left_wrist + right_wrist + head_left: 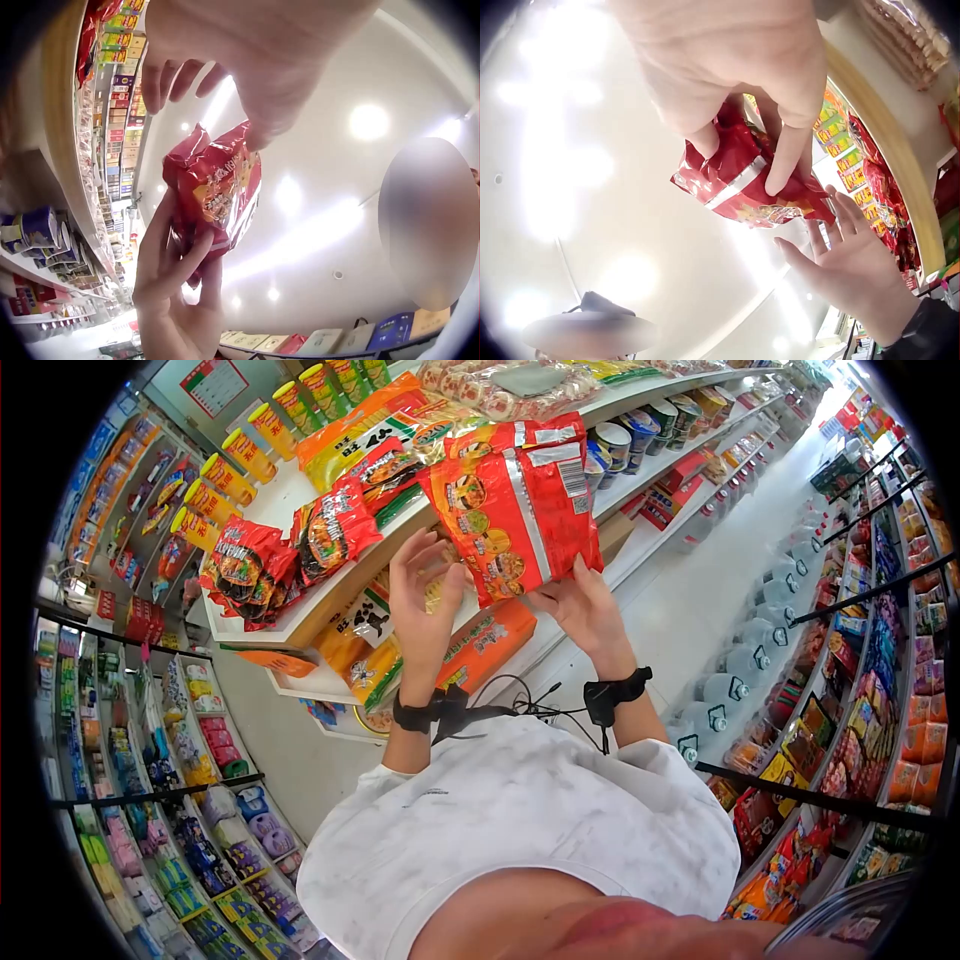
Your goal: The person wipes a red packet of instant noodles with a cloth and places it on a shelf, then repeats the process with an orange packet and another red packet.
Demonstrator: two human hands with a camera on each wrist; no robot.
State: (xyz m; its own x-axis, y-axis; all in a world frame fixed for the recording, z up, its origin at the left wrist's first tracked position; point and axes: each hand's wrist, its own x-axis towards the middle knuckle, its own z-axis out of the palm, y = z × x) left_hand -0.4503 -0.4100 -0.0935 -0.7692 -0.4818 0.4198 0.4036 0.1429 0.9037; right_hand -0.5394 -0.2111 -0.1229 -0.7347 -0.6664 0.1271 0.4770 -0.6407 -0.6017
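A large red package, with a silver stripe, a barcode and food pictures, is held up over the shelf edge. My right hand grips its lower right end; the right wrist view has that hand with thumb and fingers round the red wrapper. Beside the package's left edge is my left hand, its fingers loosely bent and holding nothing. From the left wrist view, the left thumb lies at the upper edge of the package; whether it touches cannot be told.
Red noodle packs and yellow-topped cans stand on the white shelf. Cup containers fill the tier to the right. Large clear bottles line the floor, and stocked racks flank both sides. Black cables hang between the wrists.
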